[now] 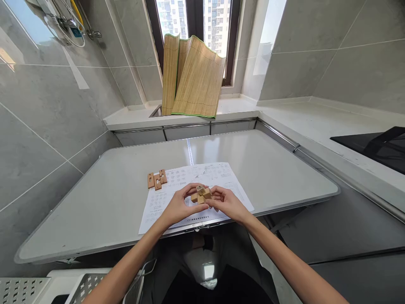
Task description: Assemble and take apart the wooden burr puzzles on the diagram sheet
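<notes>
Both hands meet over a printed instruction sheet [177, 198] on a white folding table [110, 207]. Between them is a small cluster of interlocked wooden puzzle blocks [201, 194]. My left hand [179, 205] pinches its left side with thumb and fingers curled. My right hand [225, 202] grips its right side, fingers closed round the wood. Three loose notched wooden pieces [157, 180] lie flat at the sheet's upper left corner, apart from both hands.
A rolled bamboo mat [193, 80] leans against the window on the ledge behind the table. A black cooktop [373, 145] sits in the counter at right. Grey tiled walls close in on the left. A white perforated rack [38, 289] shows at bottom left.
</notes>
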The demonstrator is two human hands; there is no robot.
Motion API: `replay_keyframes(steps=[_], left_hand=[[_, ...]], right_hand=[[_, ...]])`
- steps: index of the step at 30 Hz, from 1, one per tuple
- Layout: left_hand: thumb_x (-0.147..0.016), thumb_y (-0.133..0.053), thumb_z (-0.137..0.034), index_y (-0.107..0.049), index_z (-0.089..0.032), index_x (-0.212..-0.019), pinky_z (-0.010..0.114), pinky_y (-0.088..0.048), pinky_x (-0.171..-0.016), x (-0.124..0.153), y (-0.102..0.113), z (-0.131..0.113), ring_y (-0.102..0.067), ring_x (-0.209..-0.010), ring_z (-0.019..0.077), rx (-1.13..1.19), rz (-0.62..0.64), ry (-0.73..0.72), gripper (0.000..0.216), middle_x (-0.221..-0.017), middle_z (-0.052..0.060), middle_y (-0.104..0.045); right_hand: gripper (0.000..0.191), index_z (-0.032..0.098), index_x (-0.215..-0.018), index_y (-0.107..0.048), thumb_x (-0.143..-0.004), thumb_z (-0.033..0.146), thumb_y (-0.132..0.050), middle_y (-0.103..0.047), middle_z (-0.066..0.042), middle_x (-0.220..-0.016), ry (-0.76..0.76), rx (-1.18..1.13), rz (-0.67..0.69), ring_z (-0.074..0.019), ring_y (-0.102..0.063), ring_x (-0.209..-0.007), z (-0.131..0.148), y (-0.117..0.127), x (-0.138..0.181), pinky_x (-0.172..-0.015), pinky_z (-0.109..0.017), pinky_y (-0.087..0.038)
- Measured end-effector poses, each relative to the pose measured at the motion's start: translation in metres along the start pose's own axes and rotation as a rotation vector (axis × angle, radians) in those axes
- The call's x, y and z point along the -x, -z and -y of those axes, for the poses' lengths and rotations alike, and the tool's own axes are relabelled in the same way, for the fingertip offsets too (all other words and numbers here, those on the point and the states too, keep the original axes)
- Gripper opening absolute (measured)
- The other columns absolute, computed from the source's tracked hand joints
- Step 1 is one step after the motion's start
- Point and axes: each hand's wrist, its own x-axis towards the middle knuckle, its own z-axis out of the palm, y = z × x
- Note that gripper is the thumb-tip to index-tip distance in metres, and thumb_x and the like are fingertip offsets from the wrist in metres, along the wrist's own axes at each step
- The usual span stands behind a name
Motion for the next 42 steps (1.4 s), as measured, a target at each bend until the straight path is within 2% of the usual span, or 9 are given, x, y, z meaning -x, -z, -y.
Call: replay_keyframes(steps=[4,10,16,20,24,29,34,38,42], left_hand=[[-0.077,-0.089,-0.045,-0.068,-0.025,-0.128,0.041,-0.049,-0.113,-0.003,-0.002,0.006,-0.067,-0.125,0.0285,-0.03,-0.047,0.039,0.058,-0.131,0.007,-0.073],[-0.078,-0.085,-0.053,-0.072,-0.02,-0.111,0.032,-0.053,-0.081,-0.001,-0.001,0.012,-0.064,-0.085,0.0198,-0.211,-0.072,0.053,0.048,-0.09,0.001,-0.071],[-0.079,-0.082,-0.057,-0.071,-0.022,-0.119,0.033,-0.052,-0.08,-0.002,-0.001,0.017,-0.062,-0.084,0.0201,-0.255,-0.063,0.047,0.054,-0.092,0.001,-0.071],[-0.078,-0.083,-0.055,-0.072,-0.024,-0.114,0.042,-0.053,-0.093,-0.004,-0.002,0.03,-0.066,-0.102,0.0285,-0.414,-0.048,-0.012,0.049,-0.104,0.005,-0.075],[-0.076,-0.087,-0.052,-0.071,-0.023,-0.116,0.055,-0.042,-0.116,-0.002,0.01,0.055,-0.052,-0.134,0.0365,-0.672,-0.2,-0.125,0.052,-0.133,0.012,-0.067],[-0.08,-0.082,-0.06,-0.069,-0.022,-0.125,0.064,-0.035,-0.119,0.006,0.032,0.083,-0.037,-0.145,0.0425,-0.818,-0.293,-0.012,0.061,-0.147,0.016,-0.055],[-0.089,-0.075,-0.054,-0.063,-0.023,-0.133,0.058,-0.037,-0.119,0.009,0.028,0.058,-0.042,-0.143,0.0373,-0.736,-0.26,-0.085,0.055,-0.148,0.014,-0.054],[-0.102,-0.058,-0.053,-0.069,-0.024,-0.111,0.043,-0.049,-0.1,0.006,0.011,0.023,-0.061,-0.111,0.0281,-0.58,-0.086,-0.114,0.033,-0.113,0.008,-0.071],[-0.105,-0.048,-0.051,-0.067,-0.021,-0.089,0.034,-0.05,-0.076,0.005,0.006,0.015,-0.061,-0.079,0.0216,-0.565,-0.091,-0.055,0.039,-0.083,0.004,-0.067]], right_hand=[[0.038,0.021,-0.105,-0.066,-0.088,0.053,-0.078,-0.078,-0.007,-0.097,0.049,-0.015,-0.005,-0.0208,-0.073,-0.078,-0.001,-0.003,0.003,-0.067,-0.034,-0.058],[0.036,0.023,-0.114,-0.066,-0.093,0.052,-0.07,-0.079,-0.007,-0.107,0.128,0.082,-0.095,-0.0209,-0.075,-0.076,-0.01,-0.006,0.002,-0.073,-0.038,-0.062],[0.026,0.023,-0.114,-0.073,-0.097,0.041,-0.066,-0.075,-0.009,-0.122,0.245,0.359,-0.194,-0.0253,-0.07,-0.105,-0.012,-0.005,-0.003,-0.088,-0.039,-0.055],[0.026,0.023,-0.114,-0.074,-0.098,0.041,-0.065,-0.075,-0.009,-0.119,0.289,0.364,-0.226,-0.024,-0.068,-0.101,-0.01,-0.006,-0.006,-0.09,-0.039,-0.053],[0.029,0.022,-0.114,-0.073,-0.095,0.043,-0.066,-0.075,-0.01,-0.121,0.21,0.32,-0.298,-0.0254,-0.068,-0.103,-0.014,-0.001,-0.009,-0.092,-0.04,-0.052],[0.04,0.021,-0.114,-0.073,-0.09,0.052,-0.07,-0.076,-0.011,-0.118,0.121,0.267,-0.354,-0.0269,-0.068,-0.102,-0.025,0.011,-0.009,-0.093,-0.042,-0.052],[0.045,0.019,-0.113,-0.073,-0.088,0.056,-0.07,-0.076,-0.012,-0.116,0.105,0.239,-0.353,-0.0259,-0.069,-0.1,-0.032,0.008,-0.01,-0.091,-0.041,-0.053],[0.043,0.02,-0.114,-0.073,-0.089,0.054,-0.071,-0.076,-0.011,-0.116,0.109,0.233,-0.319,-0.0247,-0.069,-0.099,-0.03,0.0,-0.012,-0.092,-0.039,-0.054],[0.04,0.02,-0.115,-0.072,-0.091,0.051,-0.07,-0.076,-0.009,-0.114,0.091,0.201,-0.224,-0.0238,-0.069,-0.1,-0.022,-0.004,-0.01,-0.095,-0.039,-0.053]])
